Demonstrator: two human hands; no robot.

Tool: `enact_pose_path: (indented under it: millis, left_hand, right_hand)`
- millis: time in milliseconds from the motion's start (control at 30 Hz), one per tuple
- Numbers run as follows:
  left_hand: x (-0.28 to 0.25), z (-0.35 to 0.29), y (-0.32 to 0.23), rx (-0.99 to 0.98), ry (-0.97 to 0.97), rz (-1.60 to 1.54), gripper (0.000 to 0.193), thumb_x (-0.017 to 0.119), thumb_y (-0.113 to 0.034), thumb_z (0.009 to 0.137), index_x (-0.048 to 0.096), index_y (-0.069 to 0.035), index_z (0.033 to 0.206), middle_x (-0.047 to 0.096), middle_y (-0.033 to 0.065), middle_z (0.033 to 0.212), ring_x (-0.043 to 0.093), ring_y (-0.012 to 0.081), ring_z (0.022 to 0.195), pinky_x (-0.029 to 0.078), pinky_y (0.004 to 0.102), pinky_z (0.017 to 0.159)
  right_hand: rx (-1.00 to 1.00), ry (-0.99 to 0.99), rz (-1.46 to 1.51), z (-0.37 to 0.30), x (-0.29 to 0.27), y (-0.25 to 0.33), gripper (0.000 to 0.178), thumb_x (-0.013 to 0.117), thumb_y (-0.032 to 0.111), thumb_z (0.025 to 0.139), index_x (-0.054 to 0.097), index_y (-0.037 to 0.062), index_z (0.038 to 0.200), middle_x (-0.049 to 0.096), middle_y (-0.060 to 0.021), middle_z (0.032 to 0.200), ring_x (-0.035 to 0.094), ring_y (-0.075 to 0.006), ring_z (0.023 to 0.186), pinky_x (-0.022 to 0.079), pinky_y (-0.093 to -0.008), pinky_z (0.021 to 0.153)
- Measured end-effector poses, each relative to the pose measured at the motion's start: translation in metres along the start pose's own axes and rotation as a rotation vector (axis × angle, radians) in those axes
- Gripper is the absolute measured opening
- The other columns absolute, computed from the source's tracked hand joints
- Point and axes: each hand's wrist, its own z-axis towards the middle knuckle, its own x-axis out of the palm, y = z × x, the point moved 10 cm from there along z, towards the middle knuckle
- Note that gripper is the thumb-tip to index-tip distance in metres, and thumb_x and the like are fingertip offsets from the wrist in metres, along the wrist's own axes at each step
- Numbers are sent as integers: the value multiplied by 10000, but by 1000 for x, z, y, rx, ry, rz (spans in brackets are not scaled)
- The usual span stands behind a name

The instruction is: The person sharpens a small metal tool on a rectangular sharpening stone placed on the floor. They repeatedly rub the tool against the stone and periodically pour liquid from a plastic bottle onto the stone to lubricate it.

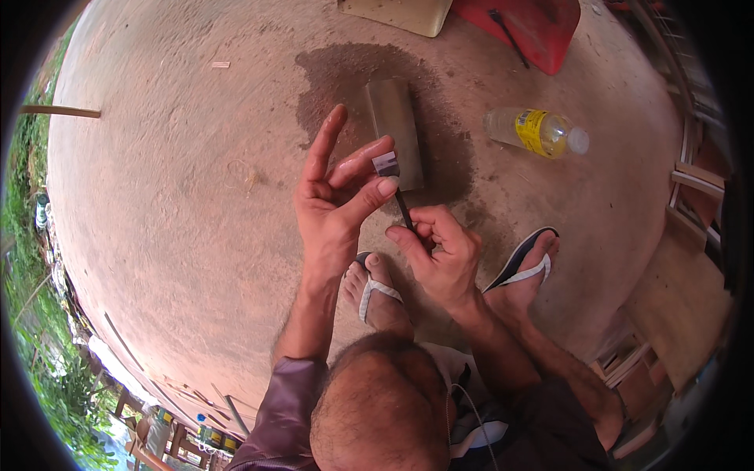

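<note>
Between both hands, above the floor, is a slim chisel-like tool (386, 166) with a short, wide, shiny blade and a thin dark shank. My right hand (448, 250) is closed round the shank's lower end. The blade end rests between the thumb and a bent finger of my left hand (334, 200), closed in a pinch, while another finger points up and away. Those left fingers look wet. Beneath the hands a grey rectangular block, like a sharpening stone (398, 129), lies on a dark wet patch of floor. The left hand partly hides its near left side.
A clear plastic bottle (542, 132) with a yellow label lies on its side at the right. At the far edge are a red plastic piece (542, 31) and a beige panel (408, 12). My sandalled feet stand below. Wooden boards (675, 290) line the right side.
</note>
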Motion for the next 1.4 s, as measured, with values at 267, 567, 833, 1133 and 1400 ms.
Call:
enact_pose_path:
  millis: [267,567,833,1133,1400]
  left_hand:
    - [1,2,-9,40,-39,8,969,820,126,887,368,-66,1722,716,236,1446,721,316,1316,608,391,1072]
    - [11,-5,-8,-8,-16,93,921,812,100,933,357,-46,1722,783,225,1312,752,240,1242,625,362,1031]
    - [10,1,-16,36,-10,51,993,823,163,870,365,-62,1721,610,254,1570,719,311,1317,646,374,1009]
    - [6,-3,-19,80,-3,-6,1005,794,194,874,336,-62,1731,434,232,1729,662,335,1401,637,365,1045]
    - [-14,4,-13,351,-89,746,730,783,17,975,518,-88,1647,505,152,1706,605,370,1466,548,463,1158]
  right_hand:
    - [27,25,96,-4,5,-8,192,850,57,980,706,-6,1091,728,-42,756,650,-52,628,507,-240,538]
    - [81,32,139,-3,6,-13,197,887,122,940,724,53,1027,753,-85,762,707,-147,613,543,-317,571]
    - [109,26,180,-6,10,-16,193,884,105,942,721,48,1028,746,-73,740,692,-127,606,531,-303,568]
    - [111,7,176,-8,12,-23,194,884,107,949,720,44,1032,740,-74,746,677,-113,614,523,-301,566]
    - [50,-5,-231,37,-26,-85,195,838,176,981,711,37,1028,767,-145,852,752,-303,736,557,-414,649]
